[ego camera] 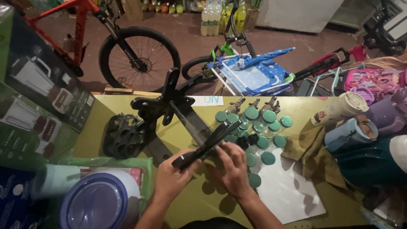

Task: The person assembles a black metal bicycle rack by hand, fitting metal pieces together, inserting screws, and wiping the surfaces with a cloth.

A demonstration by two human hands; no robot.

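A dull black metal crank arm (206, 145) lay across a matt olive tabletop (199, 199), beside glossy teal plastic lids (263, 127), a smooth white paper sheet (288, 191) and a rumpled, coarse brown cloth (313, 157) at right.

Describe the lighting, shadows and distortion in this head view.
Head view: dim warm light; both hands cast dark shadows on the yellow table; the white paper is brightest; wide-angle lens bends the edges, stretching the boxes at left; floor behind is murky.
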